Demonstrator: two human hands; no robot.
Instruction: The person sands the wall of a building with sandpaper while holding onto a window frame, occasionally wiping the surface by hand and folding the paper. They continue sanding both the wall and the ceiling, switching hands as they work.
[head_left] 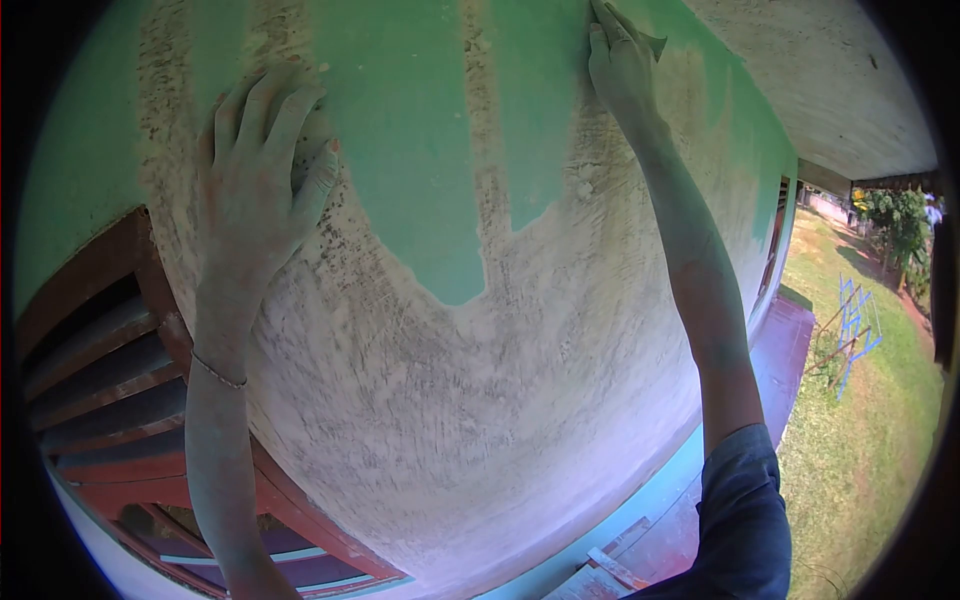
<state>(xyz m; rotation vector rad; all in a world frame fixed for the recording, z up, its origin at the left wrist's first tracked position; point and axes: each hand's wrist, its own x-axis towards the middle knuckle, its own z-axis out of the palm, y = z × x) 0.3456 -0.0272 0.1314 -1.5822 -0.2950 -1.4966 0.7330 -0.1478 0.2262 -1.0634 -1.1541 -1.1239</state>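
My left hand (pixel 255 180), dusty and with a thin bracelet at the wrist, rests against the wall at the upper left, its fingers spread and a little bent over a scraped strip. At the top right, my right hand (pixel 625 75) presses a small dark sheet (pixel 652 45), perhaps sandpaper, against the wall. The wall carries green paint (pixel 415 130) above, with scraped streaks running down through it. Lower down, its bare surface (pixel 460 390) is rough, whitish and grey.
A brown louvred window (pixel 110 350) is at the left. Wooden planks (pixel 615 570) lie low, near the bottom. Beyond the wall's right end are a purplish ledge (pixel 785 335), grass (pixel 850 450) and a blue rack (pixel 853 330). A pale ceiling (pixel 820 80) hangs above.
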